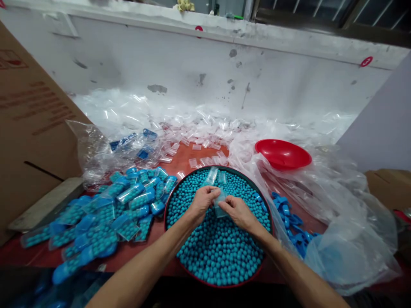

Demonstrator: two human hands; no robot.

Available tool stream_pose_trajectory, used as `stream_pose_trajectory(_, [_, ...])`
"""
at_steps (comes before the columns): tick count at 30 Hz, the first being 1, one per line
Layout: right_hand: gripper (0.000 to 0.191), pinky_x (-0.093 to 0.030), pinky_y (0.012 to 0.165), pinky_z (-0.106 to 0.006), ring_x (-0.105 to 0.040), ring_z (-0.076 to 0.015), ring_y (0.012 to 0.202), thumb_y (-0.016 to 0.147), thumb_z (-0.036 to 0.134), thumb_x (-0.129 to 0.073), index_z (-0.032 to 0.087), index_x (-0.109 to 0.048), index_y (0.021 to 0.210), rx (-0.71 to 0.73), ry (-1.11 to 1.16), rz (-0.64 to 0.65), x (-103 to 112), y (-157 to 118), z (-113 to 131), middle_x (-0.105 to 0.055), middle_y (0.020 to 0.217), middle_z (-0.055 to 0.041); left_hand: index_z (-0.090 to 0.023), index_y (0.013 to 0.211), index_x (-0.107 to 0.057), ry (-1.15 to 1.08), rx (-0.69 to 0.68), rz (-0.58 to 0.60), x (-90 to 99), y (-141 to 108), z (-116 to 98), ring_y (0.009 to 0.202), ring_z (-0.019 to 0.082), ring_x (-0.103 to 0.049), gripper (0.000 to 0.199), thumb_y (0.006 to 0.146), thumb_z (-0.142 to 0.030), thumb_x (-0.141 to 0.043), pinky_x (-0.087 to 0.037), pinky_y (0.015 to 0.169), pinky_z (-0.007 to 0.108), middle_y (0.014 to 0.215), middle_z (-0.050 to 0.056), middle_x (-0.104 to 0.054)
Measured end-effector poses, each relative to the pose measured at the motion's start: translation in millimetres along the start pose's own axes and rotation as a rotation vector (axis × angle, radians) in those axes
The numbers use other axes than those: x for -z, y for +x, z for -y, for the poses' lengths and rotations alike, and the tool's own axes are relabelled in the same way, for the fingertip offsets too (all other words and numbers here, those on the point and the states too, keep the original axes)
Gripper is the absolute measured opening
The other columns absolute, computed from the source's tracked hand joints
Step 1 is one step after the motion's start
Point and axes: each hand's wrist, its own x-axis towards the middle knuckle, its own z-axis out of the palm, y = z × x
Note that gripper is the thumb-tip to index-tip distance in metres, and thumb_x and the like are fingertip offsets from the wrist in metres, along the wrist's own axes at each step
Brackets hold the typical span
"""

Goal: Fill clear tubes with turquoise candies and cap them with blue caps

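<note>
One long white wall (180, 72) stands beyond the round tub (221, 285), its paint marked with grey patches. From where I stand, a big cardboard box (28, 124) rises well to the left of the tub, and the red table (184, 156) spreads beneath it. Clear plastic sheeting (321, 192) lies crumpled behind the tub and down its right side. Blue-capped packs (111, 214) filled with beads are heaped just to the tub's left, and a glossy red bowl (283, 154) sits behind it to the right. Nearer the tub's right edge there's a scatter of loose blue caps (297, 233).

Over the middle of the tub, the left hand (203, 201) pinches the upper part of a clear container (220, 208) between thumb and fingers. The right hand (239, 211) grips the same piece from its right side, thumb and fingers closed on it — so the container lies between the two sets of fingertips, over the beads. Two more clear pieces (212, 176) rest on the beads towards the tub's far rim, just beyond the hands. Smallest of all are the turquoise beads (221, 256) — round, loose, and spread right across the tub.
</note>
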Motion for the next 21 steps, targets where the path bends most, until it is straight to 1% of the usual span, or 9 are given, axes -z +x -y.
stream_pose_trajectory(3, [0.029, -0.029, 0.047, -0.020, -0.039, -0.0082, 0.050, 0.077, 0.038, -0.043, 0.015, -0.049, 0.062, -0.040, 0.020, 0.030, -4, -13, 9, -0.045, 0.054, 0.0038, -0.010, 0.067, -0.056, -0.035, 0.046, 0.038, 1.2, -8, -1, 0.042, 0.005, -0.039, 0.029, 0.057, -0.035, -0.065, -0.026, 0.043, 0.019, 0.050, -0.003, -0.049])
stream_pose_trajectory(6, [0.028, -0.030, 0.050, -0.021, -0.041, -0.0092, 0.053, 0.077, 0.039, -0.045, 0.016, -0.050, 0.062, -0.021, -0.096, -0.065, -3, -25, 16, -0.047, 0.055, 0.0032, -0.010, 0.068, -0.057, -0.038, 0.022, 0.038, 2.7, -15, -3, 0.045, 0.006, -0.041, 0.027, 0.057, -0.032, -0.066, -0.029, 0.046, 0.019, 0.053, -0.002, -0.051])
stream_pose_trajectory(8, [0.027, -0.031, 0.051, -0.021, -0.041, -0.0094, 0.053, 0.075, 0.039, -0.048, 0.016, -0.049, 0.061, -0.019, -0.063, -0.083, -3, -29, 17, -0.047, 0.056, 0.0032, -0.011, 0.068, -0.057, -0.056, -0.022, 0.034, 4.1, -20, -4, 0.049, 0.006, -0.043, 0.025, 0.058, -0.030, -0.067, -0.032, 0.049, 0.019, 0.057, -0.002, -0.053])
stream_pose_trajectory(10, [0.026, -0.033, 0.051, -0.020, -0.042, -0.0088, 0.053, 0.073, 0.040, -0.050, 0.016, -0.049, 0.062, -0.043, 0.145, 0.002, -3, -30, 16, -0.046, 0.057, 0.0038, -0.011, 0.070, -0.056, -0.123, -0.024, 0.097, 5.1, -26, -5, 0.055, 0.008, -0.048, 0.025, 0.060, -0.031, -0.066, -0.036, 0.054, 0.020, 0.063, 0.000, -0.055])
stream_pose_trajectory(13, [0.026, -0.039, 0.055, -0.022, -0.046, -0.0092, 0.056, 0.073, 0.042, -0.051, 0.017, -0.051, 0.073, -0.084, 0.546, 0.187, -7, -30, 14, -0.049, 0.064, 0.0028, -0.012, 0.084, -0.056, -0.235, 0.072, 0.309, 3.8, -36, -4, 0.064, 0.011, -0.053, 0.033, 0.063, -0.037, -0.064, -0.039, 0.057, 0.021, 0.077, 0.004, -0.058])
stream_pose_trajectory(15, [0.028, -0.042, 0.055, -0.024, -0.048, -0.0093, 0.055, 0.074, 0.045, -0.049, 0.019, -0.051, 0.082, -0.124, 0.735, 0.281, -13, -32, 13, -0.050, 0.068, 0.0024, -0.013, 0.092, -0.055, -0.241, 0.157, 0.434, 1.4, -40, -2, 0.057, 0.011, -0.054, 0.040, 0.066, -0.043, -0.060, -0.040, 0.051, 0.022, 0.077, 0.005, -0.059])
stream_pose_trajectory(16, [0.029, -0.043, 0.053, -0.025, -0.046, -0.0088, 0.052, 0.074, 0.047, -0.049, 0.019, -0.050, 0.083, -0.144, 0.785, 0.285, -16, -34, 13, -0.048, 0.066, 0.0029, -0.013, 0.092, -0.055, -0.230, 0.185, 0.454, 0.5, -41, -1, 0.052, 0.011, -0.053, 0.041, 0.068, -0.046, -0.056, -0.039, 0.047, 0.023, 0.073, 0.005, -0.059])
stream_pose_trajectory(18, [0.028, -0.040, 0.045, -0.022, -0.040, -0.0072, 0.045, 0.074, 0.048, -0.048, 0.020, -0.048, 0.079, -0.159, 0.770, 0.230, -23, -41, 13, -0.043, 0.059, 0.0049, -0.013, 0.084, -0.054, -0.242, 0.174, 0.367, 1.6, -38, -1, 0.047, 0.012, -0.053, 0.038, 0.071, -0.049, -0.051, -0.040, 0.045, 0.025, 0.067, 0.004, -0.058])
stream_pose_trajectory(21, [0.027, -0.035, 0.038, -0.018, -0.036, -0.0069, 0.043, 0.077, 0.046, -0.046, 0.019, -0.048, 0.073, -0.125, 0.578, 0.182, -28, -56, 12, -0.041, 0.055, 0.0053, -0.014, 0.074, -0.048, -0.295, 0.015, 0.083, 12.6, -29, -8, 0.060, 0.014, -0.058, 0.030, 0.071, -0.044, -0.053, -0.044, 0.053, 0.024, 0.068, 0.003, -0.059])
